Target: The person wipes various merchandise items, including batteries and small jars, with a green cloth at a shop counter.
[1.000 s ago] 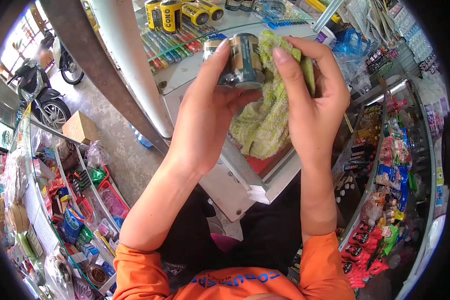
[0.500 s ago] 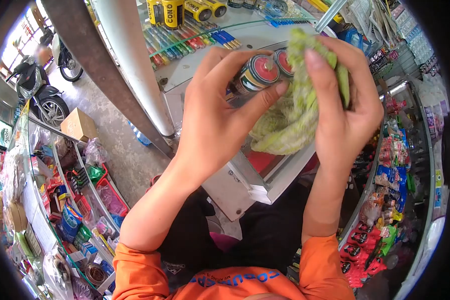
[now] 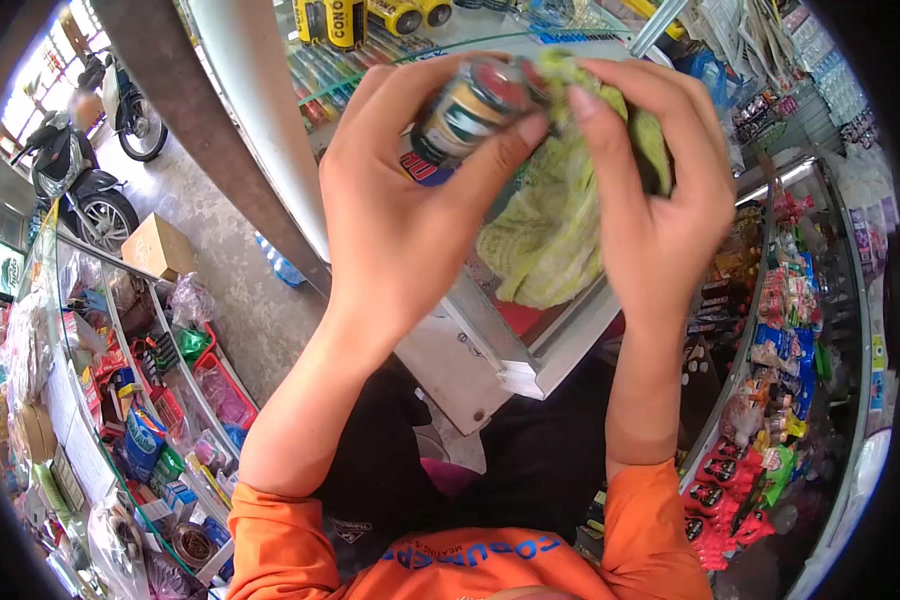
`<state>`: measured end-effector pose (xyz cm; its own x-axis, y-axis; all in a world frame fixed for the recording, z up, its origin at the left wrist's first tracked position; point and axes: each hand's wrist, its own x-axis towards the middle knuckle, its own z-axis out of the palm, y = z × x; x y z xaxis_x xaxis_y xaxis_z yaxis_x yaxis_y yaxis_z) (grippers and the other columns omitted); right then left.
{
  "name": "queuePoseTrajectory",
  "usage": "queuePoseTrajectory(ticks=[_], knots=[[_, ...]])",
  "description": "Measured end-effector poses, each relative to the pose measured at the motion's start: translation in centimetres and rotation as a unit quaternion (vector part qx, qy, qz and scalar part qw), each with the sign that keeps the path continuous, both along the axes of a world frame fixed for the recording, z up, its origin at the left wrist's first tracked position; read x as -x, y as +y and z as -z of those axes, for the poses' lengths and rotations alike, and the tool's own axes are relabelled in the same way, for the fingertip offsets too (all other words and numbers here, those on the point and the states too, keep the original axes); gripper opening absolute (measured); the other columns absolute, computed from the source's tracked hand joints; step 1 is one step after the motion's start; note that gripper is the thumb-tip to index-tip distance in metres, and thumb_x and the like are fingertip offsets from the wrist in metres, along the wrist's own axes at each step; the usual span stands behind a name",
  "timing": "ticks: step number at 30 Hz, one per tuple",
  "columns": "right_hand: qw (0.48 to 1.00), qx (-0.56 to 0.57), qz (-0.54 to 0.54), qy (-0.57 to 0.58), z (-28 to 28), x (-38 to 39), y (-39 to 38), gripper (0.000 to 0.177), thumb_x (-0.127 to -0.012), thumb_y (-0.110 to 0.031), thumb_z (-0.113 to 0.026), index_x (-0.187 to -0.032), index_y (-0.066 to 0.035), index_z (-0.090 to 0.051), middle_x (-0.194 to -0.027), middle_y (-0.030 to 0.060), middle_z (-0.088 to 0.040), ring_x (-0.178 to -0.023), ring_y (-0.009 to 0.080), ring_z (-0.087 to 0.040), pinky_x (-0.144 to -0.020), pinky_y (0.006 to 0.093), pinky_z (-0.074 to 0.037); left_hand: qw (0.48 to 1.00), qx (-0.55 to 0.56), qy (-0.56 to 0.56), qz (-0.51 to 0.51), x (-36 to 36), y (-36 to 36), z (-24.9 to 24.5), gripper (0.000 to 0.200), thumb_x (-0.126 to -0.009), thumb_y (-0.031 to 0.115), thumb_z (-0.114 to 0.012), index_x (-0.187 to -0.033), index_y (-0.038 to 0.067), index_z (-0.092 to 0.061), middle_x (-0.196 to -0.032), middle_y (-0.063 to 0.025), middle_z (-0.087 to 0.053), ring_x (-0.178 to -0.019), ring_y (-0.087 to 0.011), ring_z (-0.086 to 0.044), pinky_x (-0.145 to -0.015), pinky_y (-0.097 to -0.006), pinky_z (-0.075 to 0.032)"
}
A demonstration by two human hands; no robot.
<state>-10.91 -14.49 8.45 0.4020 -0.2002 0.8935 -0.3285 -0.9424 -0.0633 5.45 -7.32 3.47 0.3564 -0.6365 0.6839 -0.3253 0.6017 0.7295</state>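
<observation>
My left hand point(image 3: 400, 200) is closed around a pair of large dark batteries point(image 3: 467, 115) with red ends; their labels are smeared by motion. A green cloth point(image 3: 545, 235) is bunched in my right hand point(image 3: 660, 190), its loose part hanging down between my hands. The cloth's upper edge meets the red end of the batteries, where the second battery is mostly hidden. Both hands are raised above the glass-topped counter. Behind them, yellow batteries point(image 3: 345, 22) stand and lie on the glass, close to a row of pens point(image 3: 320, 105).
A white post point(image 3: 260, 110) and a dark metal bar point(image 3: 200, 130) rise left of my hands. Display cases with packets point(image 3: 145, 440) line the left, and more goods point(image 3: 730, 480) hang or lie at right. A cardboard box point(image 3: 160, 247) and motorbikes point(image 3: 80, 185) stand beyond.
Both hands have shifted left and slightly up with the batteries and cloth. The batteries have tilted, showing more of their side, and the cloth's hanging part has swung left.
</observation>
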Motion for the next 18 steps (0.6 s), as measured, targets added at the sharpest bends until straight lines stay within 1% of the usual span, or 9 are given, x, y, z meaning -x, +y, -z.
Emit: queuePoseTrajectory(ticks=[1, 2, 5, 7, 9, 13, 15, 16, 18], knots=[[1.0, 0.002, -0.003, 0.001, 0.8, 0.3, -0.6, 0.02, -0.091, -0.004, -0.077, -0.109, 0.003, -0.074, -0.1, 0.0106, -0.072, -0.092, 0.0166, -0.069, -0.084, 0.0261, -0.051, 0.99, -0.044, 0.111, 0.071, 0.1, 0.0, -0.1, 0.034, -0.094, 0.011, -0.077, -0.124, -0.003, -0.067, -0.112, -0.0068, -0.071, -0.109, -0.0135, -0.064, -0.097, -0.0277, -0.05], [0.995, -0.07, -0.004, -0.073, 1.1, 0.0, -0.9, 0.018, -0.092, -0.007, -0.076, -0.108, 0.0, -0.074, -0.098, 0.0073, -0.072, -0.086, 0.0145, -0.066, -0.077, 0.026, -0.049, 0.964, -0.043, 0.231, 0.122, 0.4, 0.2, -0.8, 0.03, -0.094, 0.017, -0.08, -0.114, -0.003, -0.069, -0.101, -0.0049, -0.074, -0.092, -0.0088, -0.066, -0.084, -0.026, -0.053], [0.963, -0.2, -0.011, -0.182, 1.3, -0.2, 0.0, 0.015, -0.094, -0.011, -0.076, -0.107, -0.004, -0.074, -0.098, 0.0001, -0.072, -0.076, 0.0056, -0.058, -0.065, 0.0217, -0.043, 0.937, -0.048, 0.303, 0.17, 0.3, -0.1, -0.6, 0.033, -0.095, 0.018, -0.078, -0.117, -0.004, -0.067, -0.103, -0.0059, -0.074, -0.092, -0.0102, -0.068, -0.087, -0.0245, -0.053], [0.975, -0.166, -0.042, -0.145, 1.3, -0.4, 0.4, 0.021, -0.097, -0.006, -0.073, -0.116, 0.001, -0.069, -0.106, 0.0054, -0.073, -0.093, 0.0067, -0.066, -0.084, 0.0205, -0.05, 0.924, -0.047, 0.332, 0.183, 0.6, -0.2, 0.0, 0.034, -0.096, 0.017, -0.077, -0.119, -0.004, -0.065, -0.104, -0.0064, -0.075, -0.092, -0.0109, -0.069, -0.087, -0.0254, -0.054], [0.976, -0.16, -0.104, -0.107, 1.9, -0.9, 0.1, 0.016, -0.095, 0.0, -0.072, -0.11, 0.002, -0.068, -0.112, 0.0091, -0.071, -0.102, 0.0113, -0.065, -0.09, 0.0221, -0.049, 0.899, -0.032, 0.386, 0.206, 0.8, -0.4, 0.3, 0.035, -0.097, 0.017, -0.076, -0.122, -0.003, -0.062, -0.106, -0.0076, -0.075, -0.091, -0.0123, -0.071, -0.087, -0.0271, -0.055], [0.961, -0.165, -0.207, 0.078, 2.4, -1.2, -0.1, 0.018, -0.084, 0.004, -0.075, -0.101, 0.0, -0.07, -0.105, 0.0101, -0.069, -0.097, 0.0182, -0.066, -0.087, 0.0285, -0.05, 0.867, -0.002, 0.448, 0.218, 0.0, -0.3, -0.1, 0.04, -0.099, 0.018, -0.074, -0.128, -0.002, -0.057, -0.106, -0.0073, -0.074, -0.09, -0.011, -0.07, -0.085, -0.0266, -0.055], [0.964, -0.153, -0.18, 0.122, 2.9, -1.3, -0.1, 0.017, -0.086, 0.003, -0.074, -0.102, 0.0, -0.069, -0.105, 0.0091, -0.07, -0.096, 0.0164, -0.066, -0.084, 0.0281, -0.051, 0.86, -0.026, 0.457, 0.224, -0.4, -0.3, -0.2, 0.04, -0.1, 0.02, -0.072, -0.13, -0.001, -0.056, -0.107, -0.006, -0.073, -0.091, -0.0091, -0.07, -0.082, -0.0247, -0.055], [0.964, -0.152, -0.18, 0.123, 2.8, -1.2, 0.1, 0.017, -0.086, 0.003, -0.074, -0.102, 0.0, -0.069, -0.105, 0.0091, -0.07, -0.096, 0.0164, -0.066, -0.084, 0.0281, -0.051, 0.869, -0.025, 0.458, 0.186, 0.3, -0.6, -0.5, 0.039, -0.1, 0.023, -0.072, -0.13, 0.001, -0.059, -0.107, -0.0038, -0.073, -0.093, -0.0069, -0.069, -0.079, -0.0226, -0.055], [0.966, -0.198, -0.159, -0.034, 2.4, -1.1, 0.7, 0.017, -0.088, 0.003, -0.073, -0.104, 0.0, -0.069, -0.105, 0.0081, -0.071, -0.098, 0.0149, -0.066, -0.083, 0.0286, -0.052, 0.878, -0.038, 0.433, 0.201, 0.3, -0.4, -0.1, 0.035, -0.103, 0.024, -0.067, -0.13, 0.001, -0.061, -0.113, -0.0042, -0.072, -0.098, -0.0104, -0.07, -0.083, -0.0253, -0.057]])
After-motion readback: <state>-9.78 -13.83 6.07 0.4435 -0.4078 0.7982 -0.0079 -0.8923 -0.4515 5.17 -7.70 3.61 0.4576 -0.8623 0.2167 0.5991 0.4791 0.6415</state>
